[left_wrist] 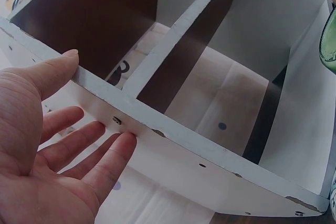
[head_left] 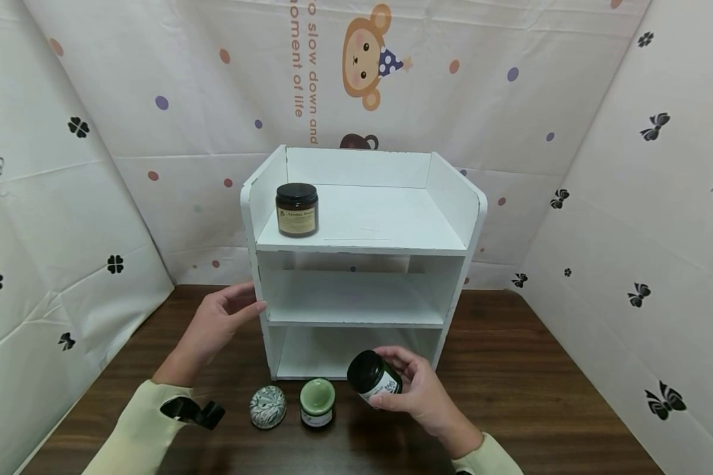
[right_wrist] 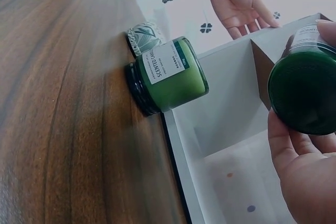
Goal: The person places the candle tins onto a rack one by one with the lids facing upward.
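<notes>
A small white shelf unit (head_left: 356,297) stands on the table, its two lower compartments facing me. My left hand (head_left: 216,323) rests its thumb and fingertips against the unit's left side panel, the fingers fairly straight in the left wrist view. In my right hand (head_left: 412,389) I grip a dark green candle jar (right_wrist: 304,93) with a black lid and white label, tilted before the bottom compartment. Beside it, a lighter green candle jar (head_left: 317,399) stands on its black lid, bottom up. Left of that sits a round tin (head_left: 268,407) with a leaf pattern.
On the top shelf, at the left, stands a brown candle jar (head_left: 297,211) with a black lid and cream label. The dark wooden table (head_left: 511,369) is enclosed by printed white cloth (head_left: 606,218) at the back and both sides.
</notes>
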A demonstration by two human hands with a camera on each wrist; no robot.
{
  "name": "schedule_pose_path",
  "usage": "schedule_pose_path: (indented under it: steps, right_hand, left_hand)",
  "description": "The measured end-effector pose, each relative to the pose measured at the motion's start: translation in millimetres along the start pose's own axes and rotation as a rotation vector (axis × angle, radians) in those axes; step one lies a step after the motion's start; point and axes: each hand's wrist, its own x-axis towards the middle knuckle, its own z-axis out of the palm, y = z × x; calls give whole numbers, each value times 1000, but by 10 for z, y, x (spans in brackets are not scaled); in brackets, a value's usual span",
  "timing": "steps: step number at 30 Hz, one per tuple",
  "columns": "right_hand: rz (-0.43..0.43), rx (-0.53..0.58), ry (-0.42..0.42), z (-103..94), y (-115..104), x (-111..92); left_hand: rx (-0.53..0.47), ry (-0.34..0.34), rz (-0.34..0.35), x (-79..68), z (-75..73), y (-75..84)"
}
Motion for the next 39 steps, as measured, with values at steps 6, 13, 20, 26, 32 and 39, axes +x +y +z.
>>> schedule_pose_path:
  steps: [6, 13, 20, 26, 32, 39]
  right_hand:
    - [-41, -13, -12, -4, 11, 5]
    - [-49, -22, -20, -11, 15, 12]
    - [-70, -23, -13, -7, 4, 13]
    - [-77, 1, -11, -4, -20, 13]
    - [-78, -3, -6, -11, -35, 13]
    - [-77, -40, 14, -24, -51, 17]
  left_hand:
    - [-3, -3, -6, 0, 0, -3]
    - [1, -3, -13, -3, -3, 0]
    - [3, -4, -12, -1, -3, -1]
    - [-2, -5, -9, 3, -2, -2]
    - [-1, -3, -14, 1, 1, 5]
    - [-2, 0, -8, -2, 6, 3]
